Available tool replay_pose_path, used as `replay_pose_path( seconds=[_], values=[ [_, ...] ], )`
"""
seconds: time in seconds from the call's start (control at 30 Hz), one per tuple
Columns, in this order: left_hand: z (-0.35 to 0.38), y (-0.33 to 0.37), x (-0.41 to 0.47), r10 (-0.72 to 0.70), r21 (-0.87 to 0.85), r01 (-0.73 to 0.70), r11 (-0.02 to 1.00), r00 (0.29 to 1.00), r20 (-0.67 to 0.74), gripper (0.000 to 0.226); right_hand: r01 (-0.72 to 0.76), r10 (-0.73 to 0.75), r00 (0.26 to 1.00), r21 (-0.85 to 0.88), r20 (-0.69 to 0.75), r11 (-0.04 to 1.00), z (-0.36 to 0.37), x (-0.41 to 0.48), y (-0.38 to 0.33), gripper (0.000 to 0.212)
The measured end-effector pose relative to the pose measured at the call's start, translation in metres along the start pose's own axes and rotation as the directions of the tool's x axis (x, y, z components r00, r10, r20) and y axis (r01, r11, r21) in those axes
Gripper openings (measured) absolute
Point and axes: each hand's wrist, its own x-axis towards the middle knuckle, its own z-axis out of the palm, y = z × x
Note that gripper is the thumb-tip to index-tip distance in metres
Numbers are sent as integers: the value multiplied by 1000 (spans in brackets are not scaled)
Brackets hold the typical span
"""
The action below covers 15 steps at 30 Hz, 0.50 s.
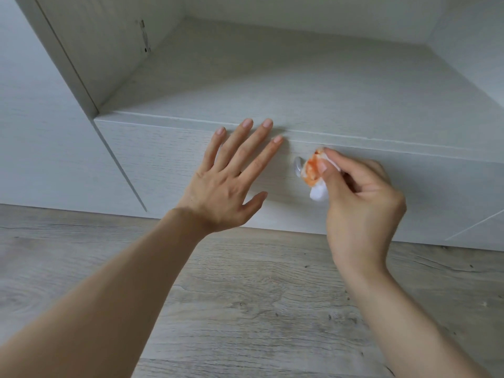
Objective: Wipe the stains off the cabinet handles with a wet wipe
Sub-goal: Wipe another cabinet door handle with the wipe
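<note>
On the drawer front, left hand splays released; right grip pinches wipe against handle.

This looks like a room in a home. A low fitted cabinet of pale, whitewashed wood-grain board stands against the wall, with an open niche above a drawer front bearing a small metal handle. A hinge plate sits on the niche's side wall. Grey wood-look floor planks run below.
</note>
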Motion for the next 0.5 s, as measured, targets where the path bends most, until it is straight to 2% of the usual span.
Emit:
replay_pose_path(
  seconds=[0.1,0.23,0.37,0.5],
  values=[
    [0,-2,-2,-9,-8,9,1000,1000,-13,78,10,-2,995,-83,96,997,11,10,-8,15],
    [0,-2,-1,-7,-6,7,1000,1000,-7,78,99,-65,981,-185,185,978,15,11,-11,14],
    [-1,-2,-2,-12,-12,12,1000,1000,6,79,119,-96,988,-197,121,973,9,4,-5,13],
    [-5,-4,-1,-5,-21,6,1000,1000,29,79,59,-55,998,-156,29,986,-6,1,8,18]
  ],
)
